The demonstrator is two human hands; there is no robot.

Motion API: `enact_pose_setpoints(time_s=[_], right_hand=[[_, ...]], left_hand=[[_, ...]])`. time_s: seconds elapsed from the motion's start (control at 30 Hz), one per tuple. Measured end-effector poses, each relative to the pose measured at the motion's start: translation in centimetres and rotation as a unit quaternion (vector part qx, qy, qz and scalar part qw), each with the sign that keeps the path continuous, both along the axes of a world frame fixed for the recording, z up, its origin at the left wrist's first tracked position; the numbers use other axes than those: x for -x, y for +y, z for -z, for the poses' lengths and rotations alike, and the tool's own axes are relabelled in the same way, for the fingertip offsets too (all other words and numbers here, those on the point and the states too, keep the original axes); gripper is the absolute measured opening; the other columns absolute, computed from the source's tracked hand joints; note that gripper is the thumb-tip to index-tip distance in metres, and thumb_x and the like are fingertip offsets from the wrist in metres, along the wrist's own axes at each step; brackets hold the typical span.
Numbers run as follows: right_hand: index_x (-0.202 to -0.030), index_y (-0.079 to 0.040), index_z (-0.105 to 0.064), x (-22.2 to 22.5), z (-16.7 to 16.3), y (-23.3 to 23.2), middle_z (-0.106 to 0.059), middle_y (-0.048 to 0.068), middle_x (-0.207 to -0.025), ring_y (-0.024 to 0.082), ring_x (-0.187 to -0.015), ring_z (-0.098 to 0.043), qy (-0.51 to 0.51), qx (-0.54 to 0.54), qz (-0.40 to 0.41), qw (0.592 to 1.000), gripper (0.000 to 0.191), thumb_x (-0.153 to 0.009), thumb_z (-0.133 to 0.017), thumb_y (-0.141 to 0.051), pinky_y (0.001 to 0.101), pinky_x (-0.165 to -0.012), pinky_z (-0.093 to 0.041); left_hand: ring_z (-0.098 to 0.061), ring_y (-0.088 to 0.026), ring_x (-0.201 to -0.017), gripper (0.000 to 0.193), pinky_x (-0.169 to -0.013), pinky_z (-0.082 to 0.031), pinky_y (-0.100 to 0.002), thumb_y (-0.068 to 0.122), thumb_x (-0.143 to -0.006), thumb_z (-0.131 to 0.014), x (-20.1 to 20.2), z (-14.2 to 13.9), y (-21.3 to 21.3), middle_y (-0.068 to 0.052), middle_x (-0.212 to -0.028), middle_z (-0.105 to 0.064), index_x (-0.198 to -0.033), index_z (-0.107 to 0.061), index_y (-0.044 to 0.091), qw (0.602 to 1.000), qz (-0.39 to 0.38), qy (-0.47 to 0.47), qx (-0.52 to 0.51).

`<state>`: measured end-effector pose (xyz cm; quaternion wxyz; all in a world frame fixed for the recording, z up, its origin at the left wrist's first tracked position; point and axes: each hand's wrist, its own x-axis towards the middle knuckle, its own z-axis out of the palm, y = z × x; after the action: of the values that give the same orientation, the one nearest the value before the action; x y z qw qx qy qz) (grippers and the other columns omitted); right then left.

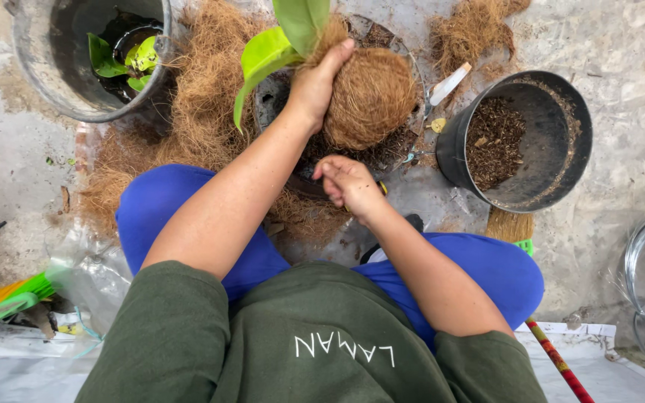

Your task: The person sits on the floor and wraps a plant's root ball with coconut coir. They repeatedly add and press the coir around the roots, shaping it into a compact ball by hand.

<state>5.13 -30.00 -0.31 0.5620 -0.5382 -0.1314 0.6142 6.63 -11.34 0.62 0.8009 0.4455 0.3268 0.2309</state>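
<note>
While gripping the fibre ball (pixel 371 93), left hand (pixel 315 86); right hand (pixel 349 183) pinched, below.

Rounded brown coconut-fibre root ball (pixel 371 97), green-leaved plant (pixel 281 41) emerging from its top, held tilted above a dark shallow tray (pixel 278 97).
</note>
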Motion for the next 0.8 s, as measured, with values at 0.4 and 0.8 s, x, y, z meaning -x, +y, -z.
enact_pose_setpoints(time_s=[0.4,0.8], right_hand=[[-0.108,-0.002,-0.075,-11.7,1.0,-2.3,-0.077,0.005,-0.097,0.013,-0.087,-0.070,-0.451,0.020,0.183,0.873,0.019,-0.092,-0.064,-0.001,0.0272,-0.078,-0.057],[-0.115,-0.004,-0.076,-10.3,-3.5,-2.1,-0.073,0.014,-0.094,0.028,-0.086,-0.070,-0.635,0.063,0.124,0.760,0.015,-0.105,-0.066,-0.010,0.0356,-0.071,-0.056]], left_hand=[[-0.072,-0.026,-0.120,0.058,-0.108,-0.059,-0.044,0.059,-0.094,-0.069,1.5,-5.1,2.7,-0.012,-0.125,-0.076,-0.126,-0.074,0.011,0.939,0.249,-0.110,-0.209],[-0.063,-0.023,-0.121,0.060,-0.104,-0.049,-0.039,0.057,-0.086,-0.072,3.3,-3.9,-0.4,-0.003,-0.127,-0.070,-0.131,-0.064,0.019,0.799,0.276,0.109,-0.524]])
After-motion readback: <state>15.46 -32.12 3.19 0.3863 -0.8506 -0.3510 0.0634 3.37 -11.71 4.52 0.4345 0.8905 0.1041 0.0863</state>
